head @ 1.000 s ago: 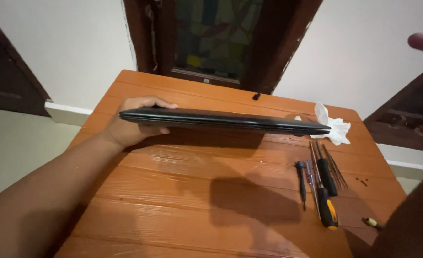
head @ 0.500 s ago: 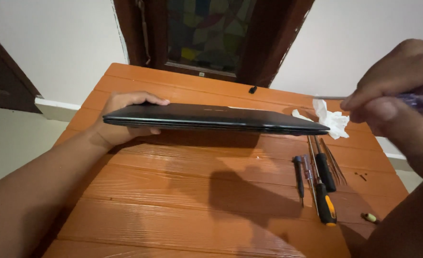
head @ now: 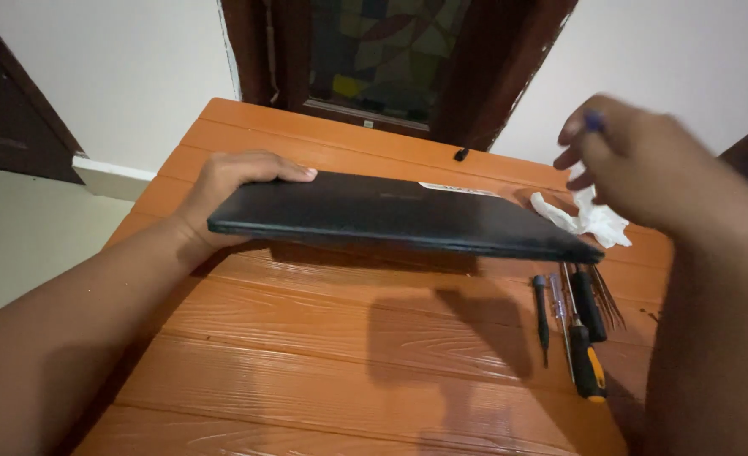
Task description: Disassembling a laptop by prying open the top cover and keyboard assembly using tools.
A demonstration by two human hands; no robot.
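The left hand (head: 222,181) has its grip closed on the left end of a thin, closed black laptop (head: 399,215), fingers over the top face and palm under the edge, so the slab is carried level above the orange-painted wooden plank surface (head: 306,371) and casts a shadow on the boards beneath it. Holding it by one end leaves the other hand free. The right hand (head: 644,169) is raised near the laptop's right end without touching it; its fingertips are pinched shut on a small blue-tipped object (head: 593,121) — too blurred to name.

Behind that corner lies a crumpled white tissue (head: 589,219). Just below the corner, a row of slim screwdrivers (head: 572,312), one with a yellow-and-black handle (head: 589,371), lies side by side on the boards — close to the right hand and apart from the laptop's shadow.
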